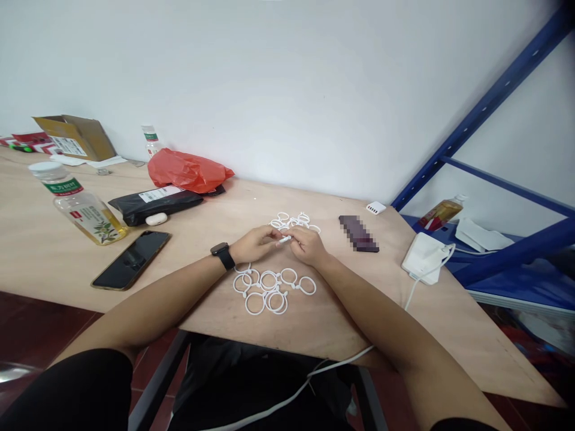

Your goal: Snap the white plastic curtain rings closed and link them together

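The left hand (256, 246) and the right hand (309, 245) both pinch one small white piece (284, 239) with their fingers. It lies between them, long axis rising toward far right, just beyond the near white rings (272, 291).

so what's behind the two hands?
Beyond the left hand and right hand, a cluster of white rings lies on the table. The hands cover part of it, so I can't tell how many rings there are.
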The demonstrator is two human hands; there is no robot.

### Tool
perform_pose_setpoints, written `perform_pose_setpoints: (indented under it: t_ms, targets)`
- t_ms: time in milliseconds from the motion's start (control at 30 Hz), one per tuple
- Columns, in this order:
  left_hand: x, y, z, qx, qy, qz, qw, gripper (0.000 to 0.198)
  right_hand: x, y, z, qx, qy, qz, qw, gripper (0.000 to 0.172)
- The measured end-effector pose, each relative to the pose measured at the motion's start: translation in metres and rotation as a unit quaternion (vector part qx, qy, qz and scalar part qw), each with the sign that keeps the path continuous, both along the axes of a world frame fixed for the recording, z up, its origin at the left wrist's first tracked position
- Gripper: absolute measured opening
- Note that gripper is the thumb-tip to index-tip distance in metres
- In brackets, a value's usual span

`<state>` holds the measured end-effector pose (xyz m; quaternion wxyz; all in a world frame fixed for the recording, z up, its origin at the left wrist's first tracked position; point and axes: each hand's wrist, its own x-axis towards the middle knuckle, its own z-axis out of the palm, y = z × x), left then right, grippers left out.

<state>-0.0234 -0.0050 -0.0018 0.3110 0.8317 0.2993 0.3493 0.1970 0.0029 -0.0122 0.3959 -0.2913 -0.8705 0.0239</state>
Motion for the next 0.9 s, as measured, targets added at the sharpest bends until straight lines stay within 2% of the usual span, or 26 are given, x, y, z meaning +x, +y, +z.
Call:
perform_pose_setpoints:
  t_ms: [100, 167, 200, 333, 467, 533, 667, 800, 900]
  targets:
    - [-0.021, 0.013, 0.007, -0.011, 0.038, -0.050, 0.998, 0.026, 0.001, 0.003, -0.002, 0.022, 0.030, -0.045, 0.998, 0.036]
    - [-0.039, 0.021, 0.012, -0.014, 0.115, -0.102, 0.988, 0.019, 0.002, 0.006, -0.004, 0.034, 0.045, -0.071, 0.996, 0.036]
    - [-0.047, 0.024, 0.014, -0.018, 0.156, -0.105, 0.982, 0.020, 0.003, 0.008, -0.005, 0.038, 0.049, -0.083, 0.995, 0.037]
    - [-0.065, 0.028, 0.017, -0.036, 0.247, -0.075, 0.965, 0.028, 0.004, 0.015, -0.007, 0.021, 0.030, -0.128, 0.991, 0.041]
    - [-0.061, 0.023, 0.017, -0.043, 0.309, -0.029, 0.950, 0.035, 0.005, 0.019, -0.007, -0.020, -0.032, -0.149, 0.988, 0.042]
    - [-0.056, 0.021, 0.015, -0.033, 0.307, -0.003, 0.951, 0.032, 0.005, 0.019, -0.006, -0.027, -0.035, -0.155, 0.987, 0.038]
    - [-0.045, 0.021, 0.009, 0.012, 0.263, 0.014, 0.965, 0.011, 0.004, 0.017, -0.005, -0.005, -0.014, -0.128, 0.992, 0.029]
    - [-0.033, 0.019, 0.002, 0.076, 0.221, 0.072, 0.970, 0.012, 0.000, 0.010, -0.001, 0.013, -0.006, -0.060, 0.998, 0.020]
    - [-0.022, 0.015, -0.002, 0.078, 0.153, 0.136, 0.976, 0.015, -0.004, 0.003, 0.003, 0.012, -0.033, -0.006, 0.999, 0.019]
